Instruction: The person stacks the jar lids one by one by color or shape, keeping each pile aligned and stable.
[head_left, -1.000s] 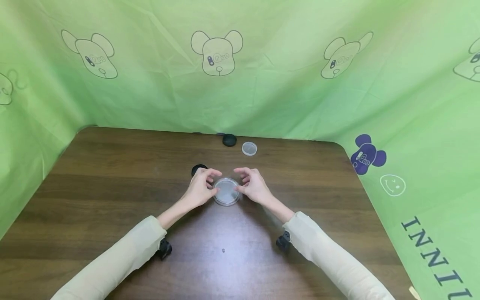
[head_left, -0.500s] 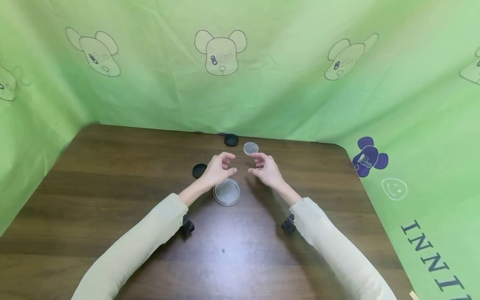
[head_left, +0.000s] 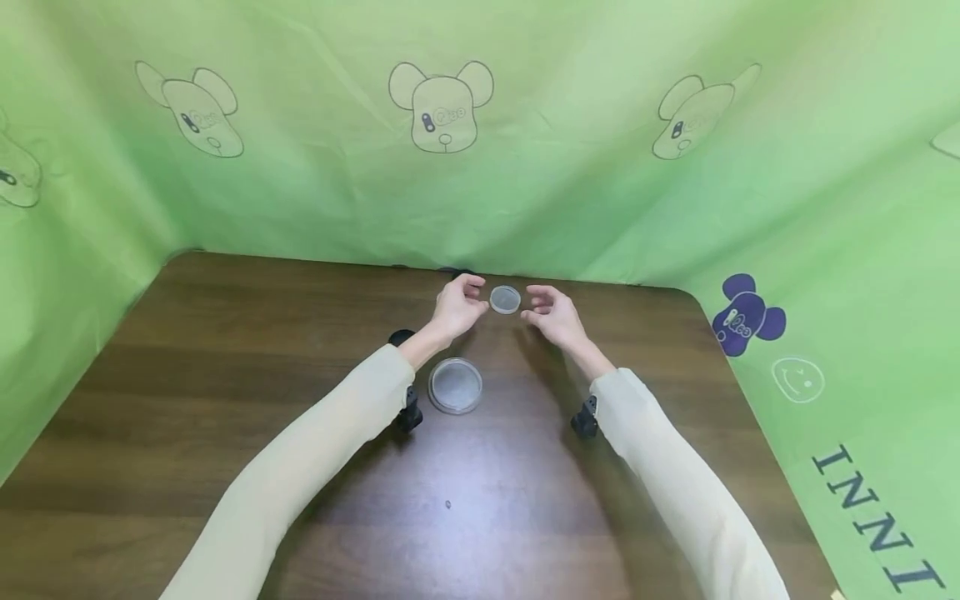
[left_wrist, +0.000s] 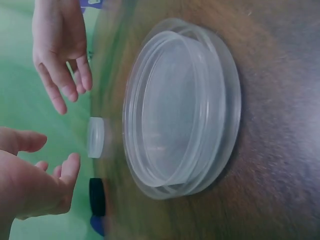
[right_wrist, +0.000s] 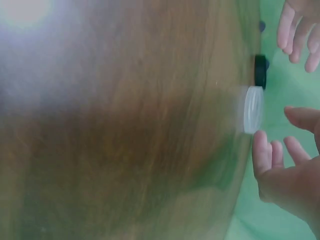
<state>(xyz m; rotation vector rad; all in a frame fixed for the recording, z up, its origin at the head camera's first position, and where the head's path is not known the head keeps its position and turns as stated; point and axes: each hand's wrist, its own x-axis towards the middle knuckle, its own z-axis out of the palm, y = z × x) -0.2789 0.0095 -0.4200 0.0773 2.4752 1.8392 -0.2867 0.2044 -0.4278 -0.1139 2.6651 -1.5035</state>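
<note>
Near the table's back edge lies a small clear round dish [head_left: 506,300], also visible in the right wrist view as a shallow clear dish [right_wrist: 254,110]. My left hand [head_left: 460,308] is just left of it and my right hand [head_left: 557,318] just right, both with loosely bent fingers and nothing held. Whether the left thumb touches the rim, I cannot tell. Nearer to me sits a larger clear round dish [head_left: 456,386]; the left wrist view shows its stepped rim, one clear ring [left_wrist: 170,110] on a wider one.
Behind my left hand, a black disc [right_wrist: 260,71] stands at the back edge. Another black disc [head_left: 401,337] is partly covered by my left wrist. A green printed cloth [head_left: 525,192] hangs around the brown wooden table [head_left: 225,375].
Both hands have left the larger dish and moved toward the back of the table, one to each side of the small dish. The dishes have stayed in place.
</note>
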